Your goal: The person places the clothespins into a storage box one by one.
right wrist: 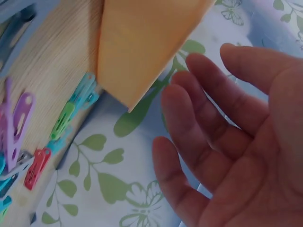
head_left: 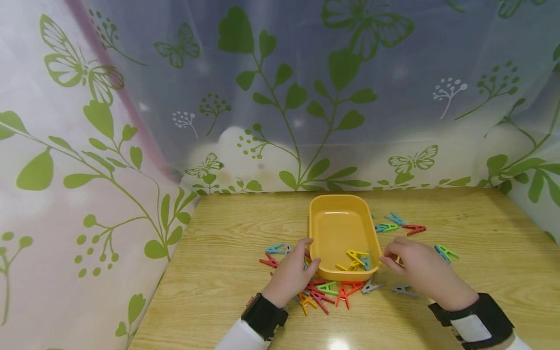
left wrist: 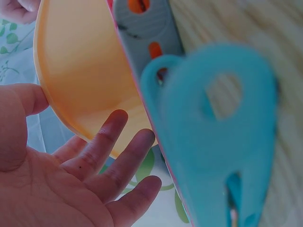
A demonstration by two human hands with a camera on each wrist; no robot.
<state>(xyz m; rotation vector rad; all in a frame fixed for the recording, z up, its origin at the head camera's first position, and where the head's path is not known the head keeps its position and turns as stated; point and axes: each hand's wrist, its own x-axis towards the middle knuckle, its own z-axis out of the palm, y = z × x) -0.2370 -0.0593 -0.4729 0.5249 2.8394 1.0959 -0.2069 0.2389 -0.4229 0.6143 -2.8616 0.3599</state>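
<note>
A yellow plastic bin stands on the table, with yellow and blue clothespins in its near right part. My left hand is at its near left side. In the left wrist view the thumb touches the rim, and the other fingers are spread beside the wall. My right hand is by the near right corner, fingers loosely bent around nothing. In the right wrist view a small gap shows between those fingers and the bin.
Several coloured clothespins lie around the bin's near side. More clothespins lie to its right, including a red one and a grey one. A patterned curtain hangs behind the wooden table and at both sides.
</note>
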